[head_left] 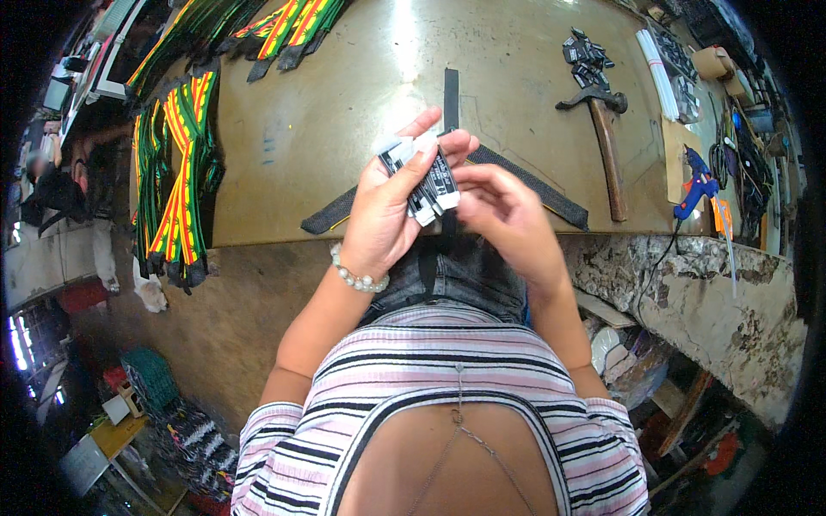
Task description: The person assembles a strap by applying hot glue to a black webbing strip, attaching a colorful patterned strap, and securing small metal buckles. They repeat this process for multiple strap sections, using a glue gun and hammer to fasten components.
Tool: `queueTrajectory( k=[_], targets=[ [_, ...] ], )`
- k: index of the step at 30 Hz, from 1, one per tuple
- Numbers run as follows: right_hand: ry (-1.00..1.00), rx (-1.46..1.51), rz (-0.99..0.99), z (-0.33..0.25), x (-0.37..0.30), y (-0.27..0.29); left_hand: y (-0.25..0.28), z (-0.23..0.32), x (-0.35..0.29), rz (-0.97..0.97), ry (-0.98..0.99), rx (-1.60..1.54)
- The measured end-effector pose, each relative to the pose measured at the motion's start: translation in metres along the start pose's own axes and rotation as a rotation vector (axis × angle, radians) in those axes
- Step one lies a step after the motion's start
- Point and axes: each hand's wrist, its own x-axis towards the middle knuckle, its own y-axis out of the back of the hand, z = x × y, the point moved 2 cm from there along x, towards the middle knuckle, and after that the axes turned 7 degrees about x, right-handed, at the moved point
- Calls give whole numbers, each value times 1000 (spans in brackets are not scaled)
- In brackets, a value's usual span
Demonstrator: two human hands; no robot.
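My left hand, with a beaded bracelet at its wrist, is closed around a small stack of black-and-white labels. Its thumb presses across them while the fingertips show beyond. At the right side of the stack, my right hand has curled fingers, with thumb and fingertips at the labels' edge. Both hands are above the table's near edge. Beneath and beyond them lies a black strap piece with one arm pointing away and two angled arms, one to each side; its centre is hidden by my hands.
A hammer lies to the right, below a pile of small black labels. Farther right are a blue glue gun with a cord and white sticks. Bundles of striped red-yellow-green straps hang over the table's left side.
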Motion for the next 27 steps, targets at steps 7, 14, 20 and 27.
queueTrajectory(
  k=[7, 14, 20, 27],
  targets=[
    [41, 34, 132, 8, 15, -10, 1, -1, -7, 121, -10, 71],
    [248, 77, 222, 23, 11, -10, 5, 3, 2, 115, -37, -24],
    [53, 108, 221, 19, 8, -12, -9, -4, -3, 70, -31, 208],
    [320, 207, 235, 33, 6, -19, -5, -2, 1, 123, -80, 67]
  ],
)
